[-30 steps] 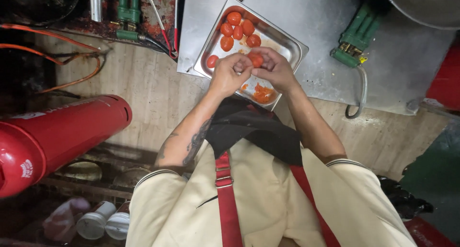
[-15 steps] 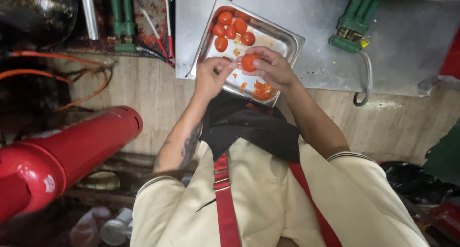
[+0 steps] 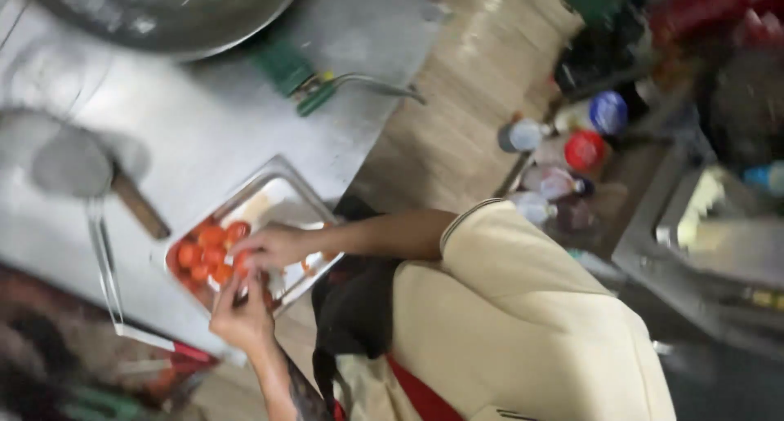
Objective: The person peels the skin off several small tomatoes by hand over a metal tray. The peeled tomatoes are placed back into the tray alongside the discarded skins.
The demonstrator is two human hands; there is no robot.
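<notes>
Head view: your left hand (image 3: 243, 316) and right hand (image 3: 273, 245) meet over the tray (image 3: 282, 194) on the worktop (image 3: 204, 119), pinching a tomato (image 3: 242, 263); how tight the grip is, you can't tell. Judging by looks, it's soft and slippery: hold its sides lightly.

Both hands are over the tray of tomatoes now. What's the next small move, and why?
Probably lower the piece into the open end of the metal tray. Both the left hand and the right hand meet over the tray's near side, apparently working one of the tomatoes between the fingertips. The whole ones crowd the other end. Motion blur hides the exact grip.
</notes>
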